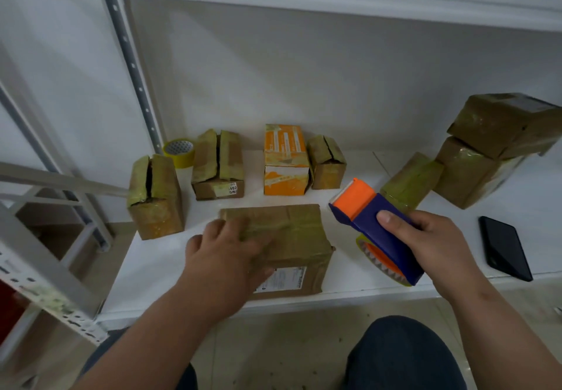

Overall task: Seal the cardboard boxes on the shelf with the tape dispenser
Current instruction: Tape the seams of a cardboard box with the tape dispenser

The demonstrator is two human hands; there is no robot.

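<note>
Knees (404,356): dark trousers, bottom of view, over a pale tiled floor (282,344)

Tape dispenser (375,231): blue body, orange head, roll of tape at its lower end. Held in the air just above the front right part of the shelf, right of the front box. Long axis runs from lower right to upper left; the orange head points up-left toward the back row of boxes. Right hand (431,246) grasps the blue body from the right, thumb (392,219) lying across its top face, the other fingers curled under it out of sight

Front box (292,237): brown cardboard, flaps closed and crossed with yellowish tape, white label on its near face, lying at the shelf's front edge. Left hand (225,253) rests flat on its top left part, fingers straight and blurred

Shelf (170,268): white board, grey perforated metal uprights at left, white wall behind, another white board overhead

Back row, left to right: box with split top (155,198); yellow tape roll (179,151) against the wall; second open-topped box (217,164); orange box (286,158); small brown box (327,161) touching it

Right side: one taped box (410,181) behind the dispenser, two stacked boxes (486,146) beyond it, black phone (504,248) lying flat near the front edge
</note>
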